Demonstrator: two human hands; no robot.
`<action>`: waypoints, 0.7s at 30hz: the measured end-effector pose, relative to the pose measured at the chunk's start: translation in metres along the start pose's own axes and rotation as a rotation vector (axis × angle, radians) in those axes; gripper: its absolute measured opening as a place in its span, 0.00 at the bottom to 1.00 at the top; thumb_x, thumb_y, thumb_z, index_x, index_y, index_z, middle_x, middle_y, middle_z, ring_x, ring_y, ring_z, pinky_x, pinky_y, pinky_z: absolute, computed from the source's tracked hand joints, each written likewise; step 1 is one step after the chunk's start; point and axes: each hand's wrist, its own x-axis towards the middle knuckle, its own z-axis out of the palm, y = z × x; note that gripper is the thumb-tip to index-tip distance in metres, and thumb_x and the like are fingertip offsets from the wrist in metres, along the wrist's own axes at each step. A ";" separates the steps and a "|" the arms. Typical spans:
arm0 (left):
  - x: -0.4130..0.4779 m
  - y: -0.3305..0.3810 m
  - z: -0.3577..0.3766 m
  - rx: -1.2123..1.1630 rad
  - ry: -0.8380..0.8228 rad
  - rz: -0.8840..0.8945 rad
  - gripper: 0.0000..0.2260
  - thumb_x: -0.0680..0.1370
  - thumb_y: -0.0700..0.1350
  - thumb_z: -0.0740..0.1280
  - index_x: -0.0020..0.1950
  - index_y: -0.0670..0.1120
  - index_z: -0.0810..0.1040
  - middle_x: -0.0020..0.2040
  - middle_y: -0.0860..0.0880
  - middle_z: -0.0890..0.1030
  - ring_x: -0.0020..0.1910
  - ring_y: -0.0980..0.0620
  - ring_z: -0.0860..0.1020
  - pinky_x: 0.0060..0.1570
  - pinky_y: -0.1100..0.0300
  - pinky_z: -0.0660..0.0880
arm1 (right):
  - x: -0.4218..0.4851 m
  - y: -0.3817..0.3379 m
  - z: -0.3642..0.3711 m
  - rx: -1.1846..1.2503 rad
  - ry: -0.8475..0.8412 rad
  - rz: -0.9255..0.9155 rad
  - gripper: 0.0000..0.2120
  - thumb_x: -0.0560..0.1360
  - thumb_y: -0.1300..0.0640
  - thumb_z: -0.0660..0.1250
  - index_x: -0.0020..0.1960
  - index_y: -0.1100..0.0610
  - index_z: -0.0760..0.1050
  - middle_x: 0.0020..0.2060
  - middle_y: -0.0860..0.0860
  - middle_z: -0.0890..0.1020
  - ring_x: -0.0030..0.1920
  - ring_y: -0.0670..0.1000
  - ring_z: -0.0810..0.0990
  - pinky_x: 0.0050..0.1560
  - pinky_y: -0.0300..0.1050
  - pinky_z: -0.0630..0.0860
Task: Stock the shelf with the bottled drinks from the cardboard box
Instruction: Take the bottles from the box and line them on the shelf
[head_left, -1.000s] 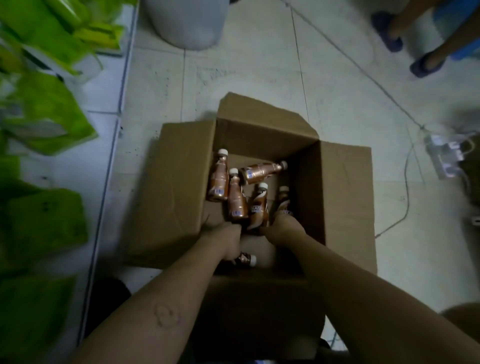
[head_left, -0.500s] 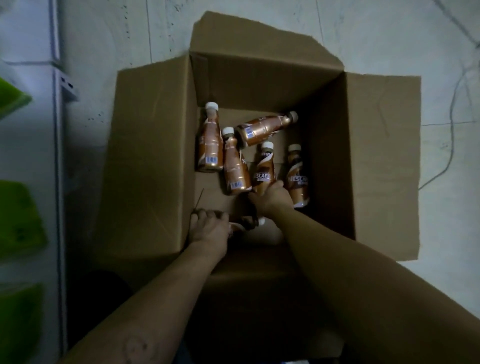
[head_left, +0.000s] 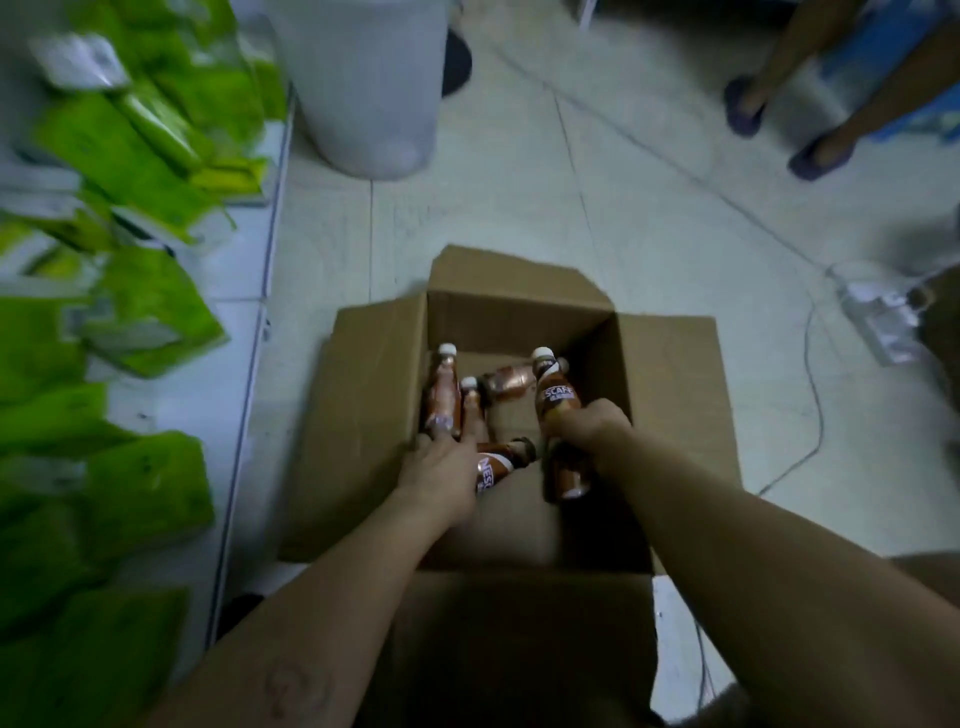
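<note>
An open cardboard box (head_left: 374, 415) stands on the tiled floor in the middle of the view. Several brown coffee bottles with white caps lie inside it, among them one along the left wall (head_left: 443, 397) and one across the back (head_left: 506, 379). My right hand (head_left: 589, 431) is shut on two bottles: one (head_left: 556, 395) points up and away, the other (head_left: 566, 475) hangs below my fist. My left hand (head_left: 441, 467) holds a bottle (head_left: 493, 465) against the palm, with its fingers stretched onto the bottles at the left wall. The white shelf (head_left: 244, 395) runs down the left.
Green packets (head_left: 150, 306) lie on the shelf. A white bin (head_left: 363, 88) stands beyond the box. Another person's feet in dark slippers (head_left: 743, 109) are at the top right. A white power strip (head_left: 878, 317) and its cable lie on the floor at the right.
My right hand has closed on two bottles and raised them above the others. My left hand has slid forward onto the left bottles. The view has tilted up and back.
</note>
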 end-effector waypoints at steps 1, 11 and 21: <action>-0.013 0.003 -0.012 -0.041 0.047 0.001 0.37 0.75 0.47 0.68 0.77 0.47 0.51 0.73 0.37 0.57 0.67 0.37 0.66 0.66 0.46 0.67 | -0.016 -0.008 -0.013 0.052 0.009 -0.051 0.12 0.69 0.55 0.72 0.43 0.63 0.74 0.39 0.59 0.83 0.40 0.59 0.84 0.44 0.55 0.83; -0.167 0.014 -0.127 -0.412 0.668 -0.094 0.29 0.72 0.48 0.72 0.70 0.51 0.65 0.64 0.43 0.68 0.63 0.42 0.70 0.61 0.48 0.71 | -0.193 -0.061 -0.100 0.554 -0.193 -0.548 0.22 0.68 0.64 0.75 0.59 0.67 0.73 0.49 0.63 0.81 0.43 0.59 0.83 0.38 0.48 0.80; -0.314 0.005 -0.204 -0.586 1.172 0.039 0.31 0.67 0.52 0.75 0.67 0.54 0.69 0.58 0.48 0.71 0.56 0.47 0.74 0.52 0.56 0.72 | -0.368 -0.080 -0.114 0.662 -0.502 -1.018 0.23 0.70 0.66 0.72 0.63 0.59 0.72 0.54 0.58 0.81 0.53 0.58 0.82 0.50 0.49 0.80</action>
